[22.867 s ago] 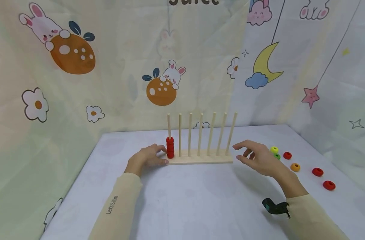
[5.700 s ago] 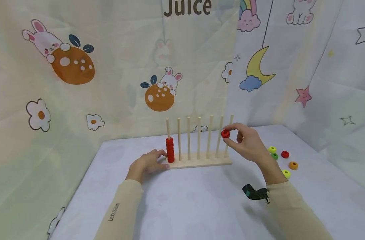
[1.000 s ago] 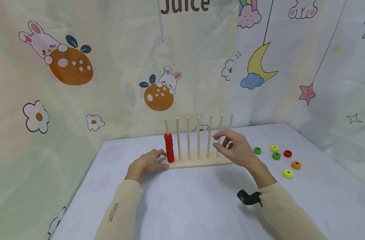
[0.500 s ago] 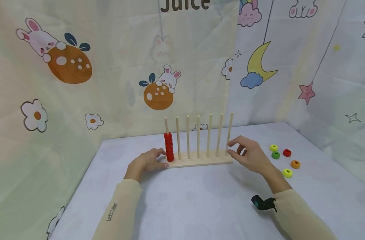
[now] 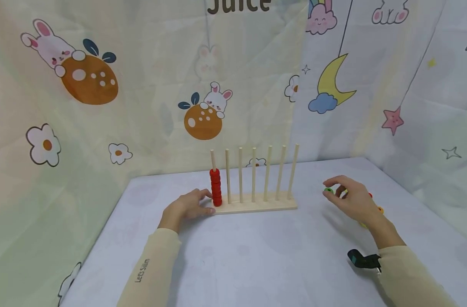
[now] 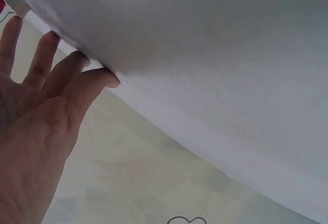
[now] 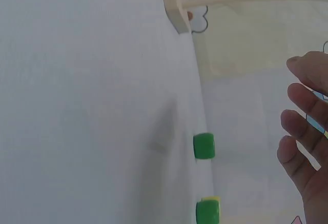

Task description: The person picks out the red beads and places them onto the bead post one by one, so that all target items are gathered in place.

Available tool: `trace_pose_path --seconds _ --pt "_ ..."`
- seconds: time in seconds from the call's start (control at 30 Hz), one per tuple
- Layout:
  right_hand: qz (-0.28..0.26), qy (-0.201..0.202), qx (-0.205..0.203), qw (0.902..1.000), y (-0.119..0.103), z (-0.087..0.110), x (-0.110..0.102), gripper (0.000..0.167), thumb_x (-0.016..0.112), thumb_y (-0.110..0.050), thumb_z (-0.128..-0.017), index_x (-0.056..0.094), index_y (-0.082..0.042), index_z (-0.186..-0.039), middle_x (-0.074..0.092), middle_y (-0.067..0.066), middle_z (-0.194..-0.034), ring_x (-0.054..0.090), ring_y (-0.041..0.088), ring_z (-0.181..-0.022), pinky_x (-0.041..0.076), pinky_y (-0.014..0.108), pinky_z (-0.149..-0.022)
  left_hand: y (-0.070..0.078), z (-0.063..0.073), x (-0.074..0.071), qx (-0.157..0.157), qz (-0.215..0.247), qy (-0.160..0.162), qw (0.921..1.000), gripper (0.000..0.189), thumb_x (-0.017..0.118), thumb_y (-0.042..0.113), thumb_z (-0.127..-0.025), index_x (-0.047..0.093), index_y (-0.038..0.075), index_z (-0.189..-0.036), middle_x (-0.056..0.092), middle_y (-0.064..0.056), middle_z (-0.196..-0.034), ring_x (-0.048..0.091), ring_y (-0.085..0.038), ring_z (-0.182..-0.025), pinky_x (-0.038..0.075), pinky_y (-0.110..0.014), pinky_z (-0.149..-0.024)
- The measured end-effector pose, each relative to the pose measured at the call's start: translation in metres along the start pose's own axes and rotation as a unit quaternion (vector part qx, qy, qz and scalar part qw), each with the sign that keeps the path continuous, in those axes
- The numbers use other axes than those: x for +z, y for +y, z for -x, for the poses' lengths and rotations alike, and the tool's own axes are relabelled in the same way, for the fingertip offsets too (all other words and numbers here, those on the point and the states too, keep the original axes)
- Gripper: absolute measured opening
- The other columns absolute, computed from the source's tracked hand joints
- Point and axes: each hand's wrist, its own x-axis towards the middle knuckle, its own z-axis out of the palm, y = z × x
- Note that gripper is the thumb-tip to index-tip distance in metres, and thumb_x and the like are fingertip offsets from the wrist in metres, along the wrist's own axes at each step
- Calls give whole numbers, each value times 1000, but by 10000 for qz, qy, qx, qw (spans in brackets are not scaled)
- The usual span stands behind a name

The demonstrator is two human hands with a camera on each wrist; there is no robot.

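Observation:
A wooden peg stand (image 5: 256, 207) with a row of upright pegs stands at the middle of the table. Its leftmost peg carries a stack of red beads (image 5: 216, 188); the other pegs are bare. My left hand (image 5: 185, 209) holds the stand's left end, thumb at the front and index finger beside the beads. My right hand (image 5: 354, 199) hovers right of the stand, thumb and index finger apart about a green bead (image 5: 328, 190). In the right wrist view that hand's fingers (image 7: 295, 123) hold nothing, and two green beads (image 7: 204, 146) rest on the table.
Behind my right hand lie several loose beads, mostly covered: a yellow bead (image 5: 363, 225), an orange bead (image 5: 381, 210) and a red bead (image 5: 370, 195). A printed cloth (image 5: 149, 111) hangs behind the white table (image 5: 233, 256).
My right hand has moved right, from the pegs to the green bead. The red stack is taller than 22.9 seconds ago, and two red beads have left the table's right. My left hand stays put.

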Motion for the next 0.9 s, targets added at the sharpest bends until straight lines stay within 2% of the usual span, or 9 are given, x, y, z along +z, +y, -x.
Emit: trace_pose_path --seconds 0.17,0.37,0.43,0.53,0.63,0.73,0.9 --pt "286 -94 217 9993 17 7 -14 25 79 -14 -91 70 -12 -113 70 6 -109 59 10 -83 52 21 -68 1 -2 -1 5 -30 -13 10000 53 79 46 -88 57 34 -136 56 -6 -135 57 -33 -124 50 -59 -98" --pt "462 -101 282 9985 30 12 -23 26 79 -13 -90 70 -8 -114 70 11 -110 62 26 -92 49 15 -72 1 -3 -2 16 26 -10 10000 55 79 46 -88 57 34 -136 56 -6 -136 56 -33 -125 50 -59 -98" --pt "539 -155 421 9975 31 13 -26 28 78 -14 -91 69 -7 -117 69 14 -113 62 32 -97 52 22 -77 0 -4 -2 -13 59 11 10000 56 79 46 -87 57 34 -137 56 -6 -137 56 -34 -126 49 -61 -99" --pt "618 -502 750 9940 33 14 -28 36 75 -23 -96 66 -5 -126 64 24 -128 59 43 -107 55 49 -88 0 -3 -1 -75 103 51 9999 56 80 46 -87 57 34 -137 56 -7 -138 55 -35 -127 48 -61 -101" --pt "677 -1008 1197 9853 36 13 -31 47 69 -31 -99 59 -5 -137 51 31 -143 48 54 -124 42 73 -98 0 -3 0 -51 122 49 9999 57 80 45 -87 57 33 -138 56 -8 -138 55 -35 -127 48 -62 -101" --pt "744 -1332 1415 9781 44 13 -34 52 67 -31 -100 54 -3 -142 43 34 -149 35 59 -134 31 80 -102 1 -3 1 -11 130 35 9999 57 80 45 -87 57 33 -138 56 -8 -136 55 -35 -127 48 -63 -101" --pt "939 -1437 1519 9734 58 13 -39 55 70 -28 -97 53 -1 -142 41 36 -149 33 61 -134 31 80 -103 0 -2 2 38 63 88 9999 56 80 45 -87 58 33 -137 57 -7 -133 57 -33 -125 49 -62 -100"
